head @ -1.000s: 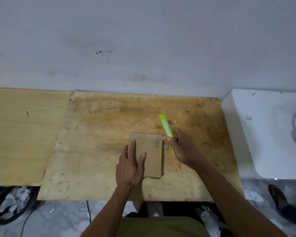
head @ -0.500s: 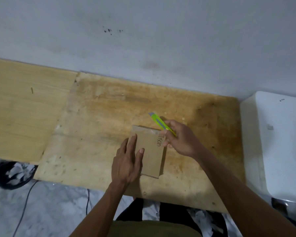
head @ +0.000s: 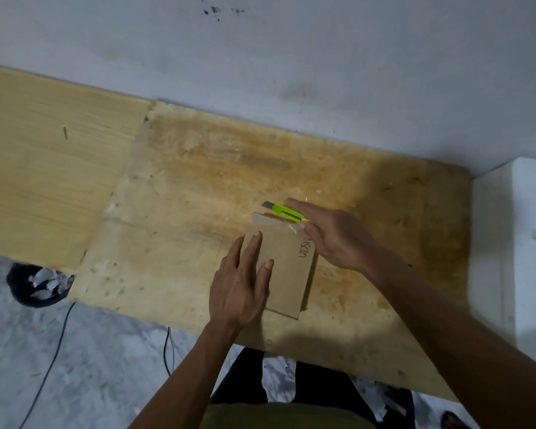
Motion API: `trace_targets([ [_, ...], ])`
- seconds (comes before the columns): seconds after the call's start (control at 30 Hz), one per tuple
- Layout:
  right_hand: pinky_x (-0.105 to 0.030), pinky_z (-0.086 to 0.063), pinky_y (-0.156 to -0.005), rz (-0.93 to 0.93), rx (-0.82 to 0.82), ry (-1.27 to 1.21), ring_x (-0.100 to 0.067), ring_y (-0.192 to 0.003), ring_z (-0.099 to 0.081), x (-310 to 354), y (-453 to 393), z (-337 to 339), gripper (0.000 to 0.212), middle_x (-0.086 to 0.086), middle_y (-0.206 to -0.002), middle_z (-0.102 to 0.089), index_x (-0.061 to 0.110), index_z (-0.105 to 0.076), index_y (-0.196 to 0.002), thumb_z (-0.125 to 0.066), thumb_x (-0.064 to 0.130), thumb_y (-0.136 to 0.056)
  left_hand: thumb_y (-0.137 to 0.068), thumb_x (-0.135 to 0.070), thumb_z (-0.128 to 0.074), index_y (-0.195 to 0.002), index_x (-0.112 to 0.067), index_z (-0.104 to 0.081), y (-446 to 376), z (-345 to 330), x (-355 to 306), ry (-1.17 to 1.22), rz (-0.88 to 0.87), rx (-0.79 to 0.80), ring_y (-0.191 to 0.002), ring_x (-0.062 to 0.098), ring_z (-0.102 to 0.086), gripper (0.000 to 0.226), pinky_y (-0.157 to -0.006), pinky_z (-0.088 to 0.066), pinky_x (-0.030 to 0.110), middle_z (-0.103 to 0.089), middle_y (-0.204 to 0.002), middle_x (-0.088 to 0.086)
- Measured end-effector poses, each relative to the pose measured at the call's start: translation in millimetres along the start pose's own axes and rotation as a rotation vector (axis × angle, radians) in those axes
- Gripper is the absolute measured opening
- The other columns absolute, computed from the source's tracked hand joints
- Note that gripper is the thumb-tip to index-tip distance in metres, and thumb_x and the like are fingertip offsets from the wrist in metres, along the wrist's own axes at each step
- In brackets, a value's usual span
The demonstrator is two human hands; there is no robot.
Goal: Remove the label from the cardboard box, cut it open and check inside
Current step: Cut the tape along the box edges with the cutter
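The box (head: 287,264) lies flat on the board (head: 198,212), pinned under the left hand (head: 240,289). That hand is spread open, palm down, with its fingers reaching onto the near-left part of the box top. Black handwriting (head: 304,250) runs along the box edge on the side of the right hand, just clear of the left fingertips.

The right hand (head: 331,236) sits at the far right corner of the box, closed around a green cutter (head: 287,213). The cutter lies low along the far edge of the box, its short grey blade poking out past the hand toward the left. Whether the blade touches the cardboard I cannot tell. A bit of clear tape (head: 288,226) shows at that corner, just below the cutter.

Beyond the left hand a paler board (head: 44,168) joins the stained one. Past the right hand stands a white unit (head: 526,243). Below the left forearm a cable (head: 53,351) trails over the floor.
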State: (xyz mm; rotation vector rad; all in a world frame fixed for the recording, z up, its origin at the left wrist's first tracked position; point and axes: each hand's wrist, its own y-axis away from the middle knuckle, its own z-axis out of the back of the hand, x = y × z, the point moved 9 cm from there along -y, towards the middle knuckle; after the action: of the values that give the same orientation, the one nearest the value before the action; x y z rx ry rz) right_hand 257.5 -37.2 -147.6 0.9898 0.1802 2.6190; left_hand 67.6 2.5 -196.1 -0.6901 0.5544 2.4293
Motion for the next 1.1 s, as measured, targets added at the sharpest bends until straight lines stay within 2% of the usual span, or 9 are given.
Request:
trace_targets([
  [0.1, -0.026, -0.041, -0.072, 0.082, -0.033, 0.082, -0.030, -0.105, -0.064, 13, -8, 10, 0.047, -0.003, -0.129, -0.065, 0.040, -0.041, -0.145, -0.047, 0.024, -0.101, -0.100, -0.056, -0.037, -0.152, -0.044, -0.024, -8, 3, -10, -0.005, -0.018, -0.018, -0.131, 0.027, -0.048, 0.055, -0.089, -0.053, 0.044, -0.035, -0.156, 0.003],
  [0.17, -0.026, -0.034, -0.069, 0.111, -0.071, 0.124, -0.033, -0.095, -0.064, 15, -13, 22, 0.046, -0.008, -0.118, -0.069, 0.035, -0.044, -0.144, -0.049, 0.021, -0.101, -0.100, -0.055, -0.038, -0.152, -0.043, -0.025, -17, 6, -16, -0.006, -0.025, -0.024, -0.130, 0.027, -0.047, 0.055, -0.089, -0.052, 0.044, -0.035, -0.156, 0.003],
  [0.4, -0.031, -0.042, -0.055, 0.124, -0.050, 0.246, -0.031, -0.066, -0.061, 15, -13, 15, 0.044, -0.006, -0.085, -0.064, 0.037, -0.044, -0.143, -0.047, 0.028, -0.101, -0.100, -0.055, -0.037, -0.152, -0.040, -0.026, -17, 6, -18, -0.004, -0.032, -0.013, -0.129, 0.028, -0.048, 0.056, -0.088, -0.052, 0.044, -0.035, -0.156, 0.003],
  [0.93, -0.034, -0.048, -0.059, 0.097, -0.065, 0.315, -0.031, -0.073, -0.063, 16, -13, 13, 0.043, -0.003, -0.089, -0.065, 0.042, -0.041, -0.143, -0.042, 0.030, -0.101, -0.100, -0.055, -0.036, -0.153, -0.037, -0.025, -17, 5, -19, -0.010, -0.055, -0.002, -0.126, 0.031, -0.050, 0.057, -0.087, -0.053, 0.047, -0.034, -0.156, 0.005],
  [1.1, -0.031, -0.041, -0.059, 0.131, -0.070, 0.342, -0.032, -0.078, -0.064, 18, -16, 12, 0.043, -0.004, -0.092, -0.067, 0.042, -0.043, -0.142, -0.043, 0.030, -0.101, -0.100, -0.055, -0.035, -0.153, -0.037, -0.024, -17, 6, -20, -0.013, -0.059, -0.004, -0.126, 0.030, -0.050, 0.057, -0.086, -0.053, 0.046, -0.035, -0.155, 0.005],
])
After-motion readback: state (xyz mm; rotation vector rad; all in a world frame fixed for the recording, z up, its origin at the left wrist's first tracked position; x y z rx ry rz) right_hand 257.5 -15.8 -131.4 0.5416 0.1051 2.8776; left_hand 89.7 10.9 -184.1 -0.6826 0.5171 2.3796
